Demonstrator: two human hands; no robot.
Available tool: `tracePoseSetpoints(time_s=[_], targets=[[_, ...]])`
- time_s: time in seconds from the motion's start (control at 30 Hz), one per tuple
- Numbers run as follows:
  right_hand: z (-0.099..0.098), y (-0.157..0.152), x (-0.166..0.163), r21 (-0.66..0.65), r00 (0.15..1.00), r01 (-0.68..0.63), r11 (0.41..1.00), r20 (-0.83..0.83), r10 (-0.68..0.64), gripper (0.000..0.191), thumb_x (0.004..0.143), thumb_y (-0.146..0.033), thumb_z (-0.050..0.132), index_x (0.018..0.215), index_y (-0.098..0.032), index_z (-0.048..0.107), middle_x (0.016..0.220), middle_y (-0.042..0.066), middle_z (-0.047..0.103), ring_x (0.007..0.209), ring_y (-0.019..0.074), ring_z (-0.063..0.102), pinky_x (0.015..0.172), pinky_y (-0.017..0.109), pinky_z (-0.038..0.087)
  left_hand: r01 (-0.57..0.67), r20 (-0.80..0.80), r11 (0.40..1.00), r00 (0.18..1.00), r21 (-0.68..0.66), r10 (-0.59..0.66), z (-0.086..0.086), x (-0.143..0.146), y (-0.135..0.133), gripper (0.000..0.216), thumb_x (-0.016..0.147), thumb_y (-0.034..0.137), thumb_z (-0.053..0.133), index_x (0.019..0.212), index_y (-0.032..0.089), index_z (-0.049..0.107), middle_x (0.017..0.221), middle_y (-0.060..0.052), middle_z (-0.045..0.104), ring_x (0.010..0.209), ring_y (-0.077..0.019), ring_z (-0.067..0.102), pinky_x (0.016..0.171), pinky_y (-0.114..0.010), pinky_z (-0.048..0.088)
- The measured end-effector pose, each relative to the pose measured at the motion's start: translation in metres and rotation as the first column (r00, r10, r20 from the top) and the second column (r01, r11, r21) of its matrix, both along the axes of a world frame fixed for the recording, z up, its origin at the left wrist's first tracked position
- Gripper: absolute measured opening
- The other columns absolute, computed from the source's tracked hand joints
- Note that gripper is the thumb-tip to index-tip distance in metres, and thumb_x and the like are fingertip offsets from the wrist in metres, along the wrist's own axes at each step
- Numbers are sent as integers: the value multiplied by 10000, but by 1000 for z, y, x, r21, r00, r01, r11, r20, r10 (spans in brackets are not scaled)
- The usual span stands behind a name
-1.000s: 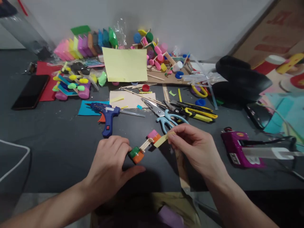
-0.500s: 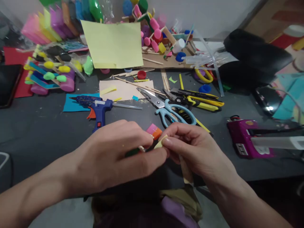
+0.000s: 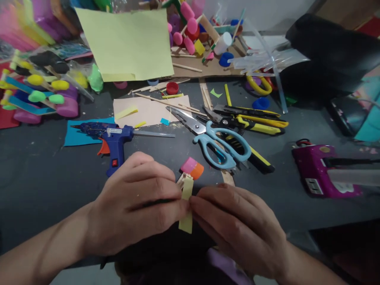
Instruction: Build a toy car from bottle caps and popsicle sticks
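My left hand (image 3: 145, 204) is closed, with thumb and fingers pinching a narrow pale yellow paper strip (image 3: 187, 188). The strip runs upright between my two hands, near the front edge of the dark table. From the right, my right hand (image 3: 237, 225) has its fingers pressed together at the strip's right edge. Behind the strip's upper end shows a small bundle of pale wooden sticks (image 3: 181, 180), partly hidden by my left fingers. Just beyond lies a pink and orange piece (image 3: 192, 168); whether it is joined to the sticks I cannot tell.
Light blue scissors (image 3: 221, 144) lie beyond my hands, beside yellow-black pliers (image 3: 246, 122). A blue glue gun (image 3: 115, 142) rests on the left. Yellow paper (image 3: 127, 45) stands at the back. A purple device (image 3: 320, 170) is at the right, a colourful model (image 3: 38, 95) at far left.
The yellow strip has turned from slanted and mostly covered to upright and more exposed. My right hand has moved lower and turned knuckles-up. The camera view has shifted slightly.
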State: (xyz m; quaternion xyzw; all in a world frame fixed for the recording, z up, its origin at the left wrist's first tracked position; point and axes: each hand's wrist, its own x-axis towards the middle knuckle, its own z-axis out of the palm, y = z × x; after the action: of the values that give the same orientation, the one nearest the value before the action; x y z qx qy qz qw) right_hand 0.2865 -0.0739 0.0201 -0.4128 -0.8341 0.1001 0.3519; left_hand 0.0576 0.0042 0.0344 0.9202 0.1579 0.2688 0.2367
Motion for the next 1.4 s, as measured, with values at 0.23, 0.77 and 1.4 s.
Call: tracePoseSetpoints(time_s=[0.23, 0.77, 1.4], targets=[[1, 9, -2, -3, 996, -92, 996, 20, 92, 172, 913, -62, 582, 1040, -43, 697, 898, 122, 752, 818, 201, 702, 702, 346, 633, 12, -60, 996, 998, -93, -17, -6, -5, 9, 204, 952, 136, 602, 1147, 171, 650, 1052, -28, 722, 1011, -145, 611, 906, -327, 466], [-17, 6, -14, -164, 991, 109, 980, -64, -121, 67, 911, -114, 657, 961, -150, 683, 882, 35, 758, 785, 133, 714, 679, 244, 582, -43, -186, 997, 982, -64, 31, -19, -3, 11, 221, 1024, 166, 450, 1180, 177, 606, 1013, -49, 703, 903, -172, 611, 822, -340, 463], [-21, 10, -14, -285, 977, 76, 956, -168, -128, 88, 908, -91, 642, 949, -154, 688, 902, 46, 730, 780, 128, 678, 700, 249, 562, -70, -257, 995, 965, -70, 49, -24, -3, 5, 268, 996, 114, 449, 1225, 187, 570, 1070, -35, 723, 995, -179, 649, 967, -335, 458]])
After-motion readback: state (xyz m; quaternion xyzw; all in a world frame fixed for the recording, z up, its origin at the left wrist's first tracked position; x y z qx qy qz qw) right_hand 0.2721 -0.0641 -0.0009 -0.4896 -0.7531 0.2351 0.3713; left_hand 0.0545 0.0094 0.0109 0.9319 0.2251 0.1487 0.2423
